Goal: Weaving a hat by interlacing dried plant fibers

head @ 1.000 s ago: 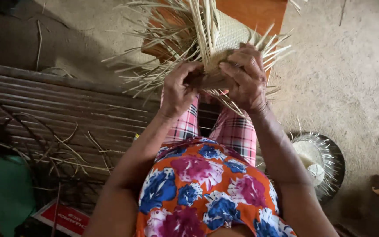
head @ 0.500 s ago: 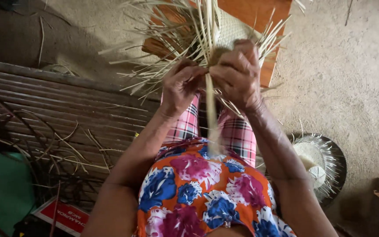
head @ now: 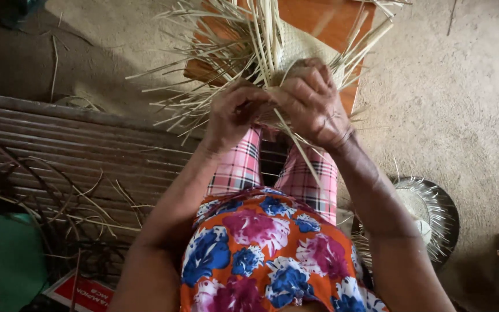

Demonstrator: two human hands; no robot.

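Note:
A half-woven piece of pale straw weaving lies over a brown wooden board, with several loose strips fanning out on all sides. My left hand pinches strips at its near edge. My right hand is closed on the same edge, just beside the left, and one long strip hangs down from it over my pink checked trousers.
A slatted bamboo bench runs along the left, with dark dried strips piled on it. A dark round dish holding a small woven piece stands on the sandy floor at the right. A green object and a red packet lie bottom left.
Both hands have moved closer together on the weaving's near edge. The long strip that stood upright and then hung straight down now slants to the right from my right hand.

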